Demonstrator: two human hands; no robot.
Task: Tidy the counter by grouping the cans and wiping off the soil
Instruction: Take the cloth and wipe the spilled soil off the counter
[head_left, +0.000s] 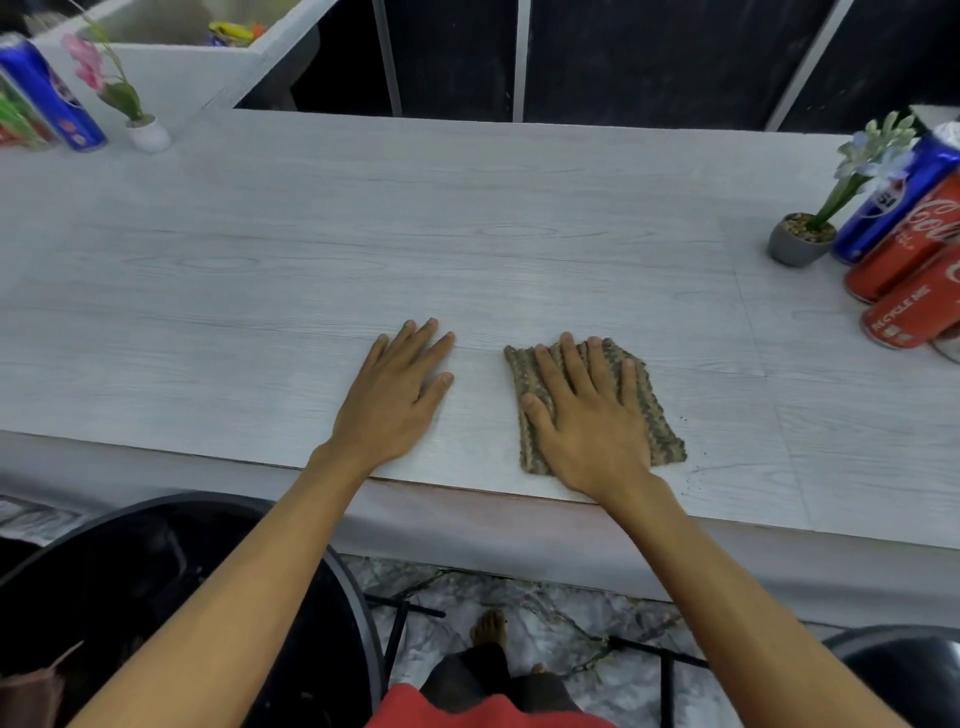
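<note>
1. While my right grip (587, 415) lies flat, fingers straight, pressing the cloth (519, 374) near the desk (363, 234) front edge, my left grip (395, 400) rests flat and empty just beside it.
2. Soil specks (695, 470): few, tiny, just right of cloth.
3. Risk: a fast swipe twd the edge flicks grit onto the floor; light pressure lets the cloth skid over it.
4. Red cans (904, 312) and blue can (883, 208) stand far right w/ grey pot plant (800, 239); a wide stroke could knock them.
5. Second blue can (52, 93) far left, by white pot (148, 132).

right hand (589, 421) flat on cloth (660, 410), left hand (395, 395) flat on counter (260, 270) beside it.
</note>
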